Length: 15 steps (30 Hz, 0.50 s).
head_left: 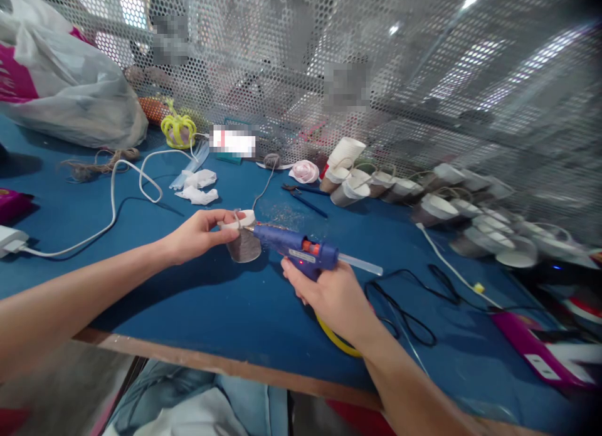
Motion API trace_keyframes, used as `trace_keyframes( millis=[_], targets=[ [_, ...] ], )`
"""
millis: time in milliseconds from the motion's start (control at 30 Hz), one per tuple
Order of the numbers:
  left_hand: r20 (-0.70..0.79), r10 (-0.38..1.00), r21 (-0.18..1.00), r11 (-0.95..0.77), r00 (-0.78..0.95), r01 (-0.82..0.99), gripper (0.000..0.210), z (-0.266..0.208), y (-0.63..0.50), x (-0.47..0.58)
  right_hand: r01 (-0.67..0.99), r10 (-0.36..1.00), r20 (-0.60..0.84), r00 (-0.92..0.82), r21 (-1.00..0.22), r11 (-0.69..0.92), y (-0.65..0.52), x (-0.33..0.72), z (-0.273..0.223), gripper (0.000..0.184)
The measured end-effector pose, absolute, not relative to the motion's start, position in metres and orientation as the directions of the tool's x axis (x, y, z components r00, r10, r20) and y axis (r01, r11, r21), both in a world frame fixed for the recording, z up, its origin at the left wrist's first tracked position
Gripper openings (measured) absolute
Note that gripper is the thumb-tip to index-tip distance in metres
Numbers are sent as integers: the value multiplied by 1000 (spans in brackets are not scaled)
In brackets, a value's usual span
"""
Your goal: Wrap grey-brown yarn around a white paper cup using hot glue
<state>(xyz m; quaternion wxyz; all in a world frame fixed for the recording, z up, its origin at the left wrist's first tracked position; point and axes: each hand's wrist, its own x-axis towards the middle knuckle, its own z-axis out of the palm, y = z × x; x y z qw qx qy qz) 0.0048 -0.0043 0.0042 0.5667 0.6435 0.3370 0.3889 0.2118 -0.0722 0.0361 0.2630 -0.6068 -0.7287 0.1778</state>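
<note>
My left hand [195, 234] holds a small paper cup [243, 243] wrapped in grey-brown twine, fingers on its white rim, just above the blue table [226, 304]. My right hand [332, 295] grips a blue hot glue gun [301, 251] with a clear glue stick poking out the back. The gun's nozzle touches the cup's upper right side. A thin string runs from the cup toward the back of the table.
A row of finished twine-wrapped cups [423, 201] lies at the back right along a perforated metal screen [376, 66]. Black cables [404, 304], a white cable [113, 204], blue scissors [305, 197], crumpled tissue [197, 188], a yellow ornament [179, 130] and a plastic bag [61, 85] sit around.
</note>
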Motion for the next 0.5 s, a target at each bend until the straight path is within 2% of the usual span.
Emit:
trace_keyframes(
  millis=[167, 367, 500],
  targets=[
    [123, 869, 989, -147, 479, 11, 17, 2, -4, 3, 775, 973, 177, -145, -591, 223, -72, 211, 36, 24],
    [120, 857, 992, -124, 501, -26, 20, 2, -3, 3, 709, 994, 91, -60, -697, 106, -69, 214, 40, 25],
    [125, 860, 991, -129, 496, -25, 20, 2, -3, 3, 701, 997, 79, -27, -710, 75, -65, 216, 42, 24]
  ],
)
